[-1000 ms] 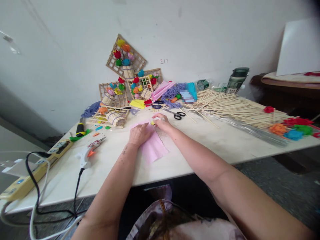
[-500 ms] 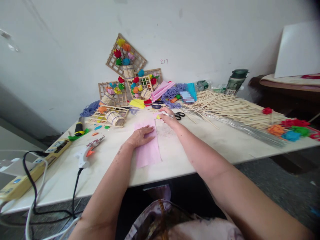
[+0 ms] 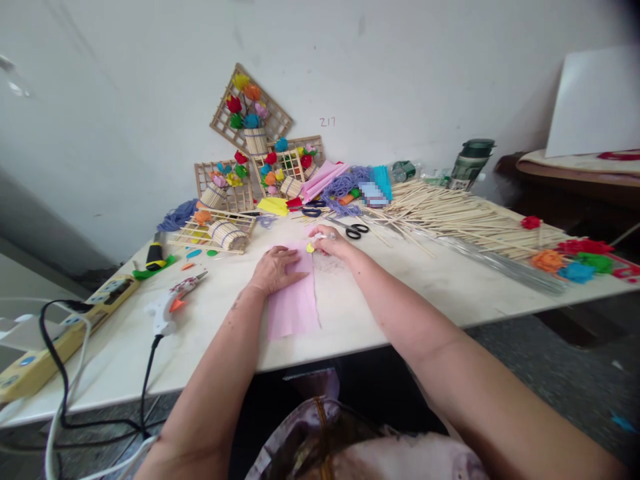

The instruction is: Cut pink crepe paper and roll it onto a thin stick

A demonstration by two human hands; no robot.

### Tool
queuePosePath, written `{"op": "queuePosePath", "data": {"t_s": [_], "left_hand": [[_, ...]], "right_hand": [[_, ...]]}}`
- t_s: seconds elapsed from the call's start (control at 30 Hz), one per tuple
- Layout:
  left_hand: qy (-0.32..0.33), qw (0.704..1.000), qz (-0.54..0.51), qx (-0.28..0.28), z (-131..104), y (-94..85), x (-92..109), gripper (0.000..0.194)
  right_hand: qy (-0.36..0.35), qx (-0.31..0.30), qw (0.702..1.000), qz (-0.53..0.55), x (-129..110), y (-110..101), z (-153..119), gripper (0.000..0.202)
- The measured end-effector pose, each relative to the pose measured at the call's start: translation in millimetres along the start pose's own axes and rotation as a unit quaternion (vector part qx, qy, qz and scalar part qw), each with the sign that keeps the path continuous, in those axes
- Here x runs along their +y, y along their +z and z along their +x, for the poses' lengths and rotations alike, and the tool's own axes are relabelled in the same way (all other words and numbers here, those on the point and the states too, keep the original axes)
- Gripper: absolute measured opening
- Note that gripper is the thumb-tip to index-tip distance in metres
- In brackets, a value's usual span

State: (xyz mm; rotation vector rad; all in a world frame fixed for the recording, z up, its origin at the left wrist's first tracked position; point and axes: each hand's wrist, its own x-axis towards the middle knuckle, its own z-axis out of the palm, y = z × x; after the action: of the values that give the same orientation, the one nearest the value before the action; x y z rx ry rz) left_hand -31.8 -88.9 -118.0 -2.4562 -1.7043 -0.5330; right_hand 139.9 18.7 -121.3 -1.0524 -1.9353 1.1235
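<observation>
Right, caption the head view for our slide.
Left hand resting on pink paper, right hand holding a white-and-yellow object near the paper's edge.

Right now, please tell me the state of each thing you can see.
Pink paper: spread flat
Left hand: open, on paper
Right hand: closed on white item
Green bottle: lid on
Power strip: plug inserted
Glue gun: lying down, cord attached
Nearer scissors: lying down, opening unclear

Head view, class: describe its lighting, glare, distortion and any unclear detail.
In the head view, light falls soft and even across the long white table; pale glare streaks the clear plastic-wrapped bundle; the wide lens stretches the right forearm; the top right corner is dark; the small white item in the right hand looks blurred.
</observation>
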Motion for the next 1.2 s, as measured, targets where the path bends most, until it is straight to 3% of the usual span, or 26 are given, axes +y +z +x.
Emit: {"op": "queuePosePath", "data": {"t_s": [0.3, 0.53, 0.77, 1.2], "left_hand": [[-0.034, 0.999, 0.001, -0.02, -1.2, -1.0, 2.5, 0.058], [-0.036, 0.999, 0.012, -0.027, -0.6, -2.8, 5.5, 0.055], [-0.018, 0.999, 0.032, -0.036, 0.8, -3.4, 5.7, 0.056], [0.007, 0.998, 0.051, -0.031, 1.5, -2.3, 4.8, 0.055]], "right_hand": [[0.004, -0.022, 1.0, -0.002, -7.0, 5.8, -6.5, 0.028], [-0.155, -0.007, 0.974, -0.163, -12.2, 3.0, -9.4, 0.021], [-0.164, -0.01, 0.96, -0.229, -7.0, 9.2, -3.4, 0.028], [-0.185, -0.002, 0.959, -0.216, 8.4, 19.2, 8.1, 0.026]]}}
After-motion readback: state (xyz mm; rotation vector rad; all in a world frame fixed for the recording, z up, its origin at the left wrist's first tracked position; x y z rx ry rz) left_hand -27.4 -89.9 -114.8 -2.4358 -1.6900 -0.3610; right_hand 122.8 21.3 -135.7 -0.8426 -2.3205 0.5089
